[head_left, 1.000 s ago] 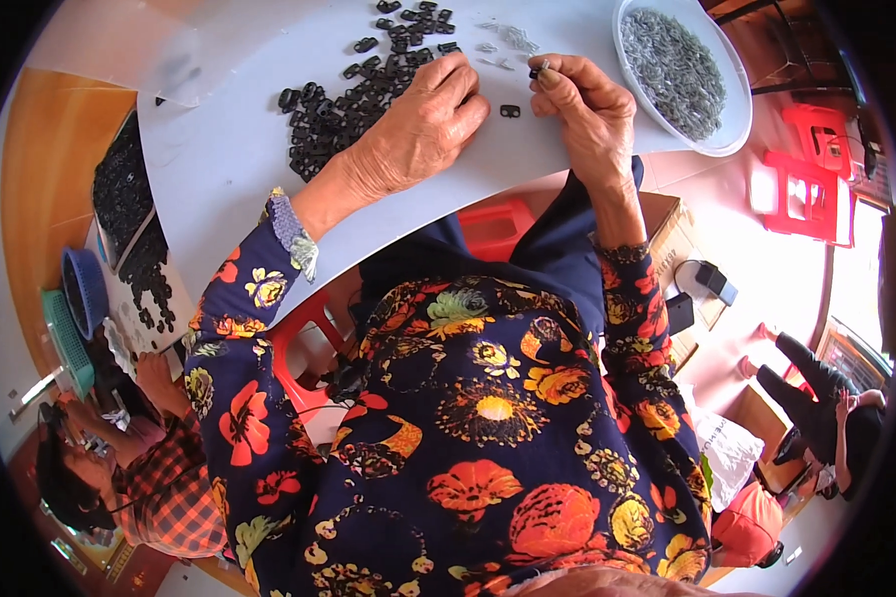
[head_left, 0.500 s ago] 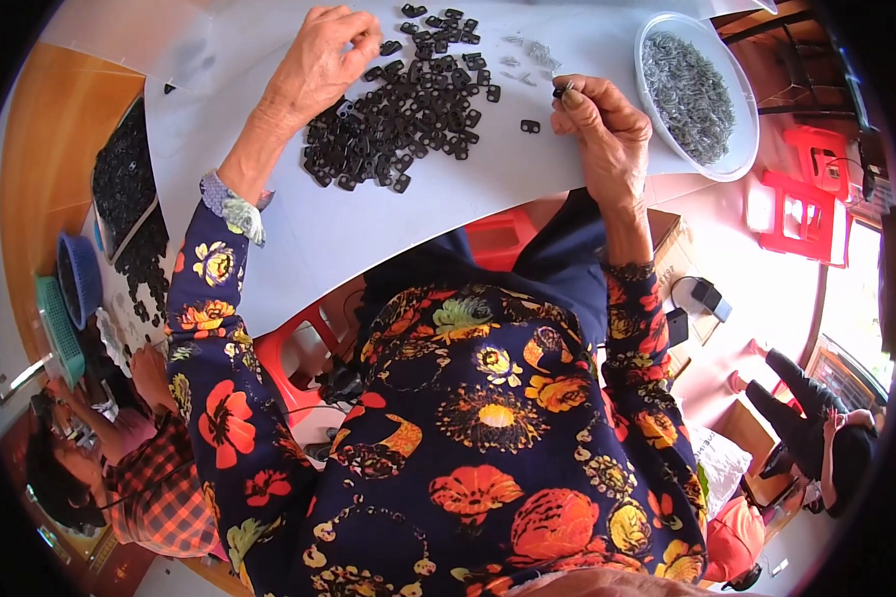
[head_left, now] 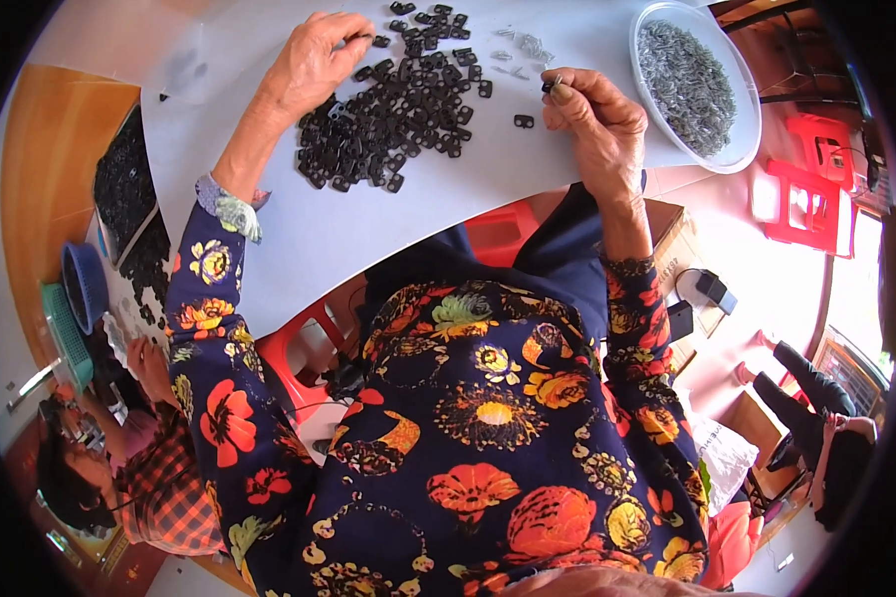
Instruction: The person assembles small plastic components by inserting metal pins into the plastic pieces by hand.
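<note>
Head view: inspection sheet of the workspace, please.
Surface: pale table, top partly covered by parts.
Job's things: pile of black parts; white bowl of small pale pieces, with loose pale pieces left of it.
Clutter: lone black part apart from the pile.
Hands: left hand beside the pile, grip unclear; right hand pinches a small dark piece.
Cables: thin dark cord near a cardboard box.
Surroundings: red stools right; co-worker left.
</note>
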### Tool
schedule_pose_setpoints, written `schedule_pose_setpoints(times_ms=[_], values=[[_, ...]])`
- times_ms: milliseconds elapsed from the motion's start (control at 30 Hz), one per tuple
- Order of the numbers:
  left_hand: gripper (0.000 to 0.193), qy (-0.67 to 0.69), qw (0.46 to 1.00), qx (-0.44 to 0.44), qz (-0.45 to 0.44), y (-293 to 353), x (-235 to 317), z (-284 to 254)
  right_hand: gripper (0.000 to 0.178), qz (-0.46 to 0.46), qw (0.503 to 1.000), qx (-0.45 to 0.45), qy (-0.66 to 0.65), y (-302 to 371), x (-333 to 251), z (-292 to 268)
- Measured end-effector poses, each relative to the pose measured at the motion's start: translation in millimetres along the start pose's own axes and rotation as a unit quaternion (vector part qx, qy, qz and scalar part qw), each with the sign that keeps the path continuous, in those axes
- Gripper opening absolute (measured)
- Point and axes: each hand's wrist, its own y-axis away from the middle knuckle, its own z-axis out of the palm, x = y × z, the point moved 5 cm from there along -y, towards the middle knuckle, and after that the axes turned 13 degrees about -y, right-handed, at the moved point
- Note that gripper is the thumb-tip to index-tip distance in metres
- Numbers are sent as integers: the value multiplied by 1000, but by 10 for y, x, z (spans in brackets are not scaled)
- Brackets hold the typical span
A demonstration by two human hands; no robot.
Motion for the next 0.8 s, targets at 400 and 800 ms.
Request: schedule_pose_setpoints(times_ms=[400, 800], values=[[22, -18, 998, -57, -19, -22, 98, -153, 17, -9, 1000, 3, -1, 11, 21, -35], [16, -38, 996, -85, -5, 457, 0, -169, 17, -4, 999, 5, 33, 21, 14, -68]])
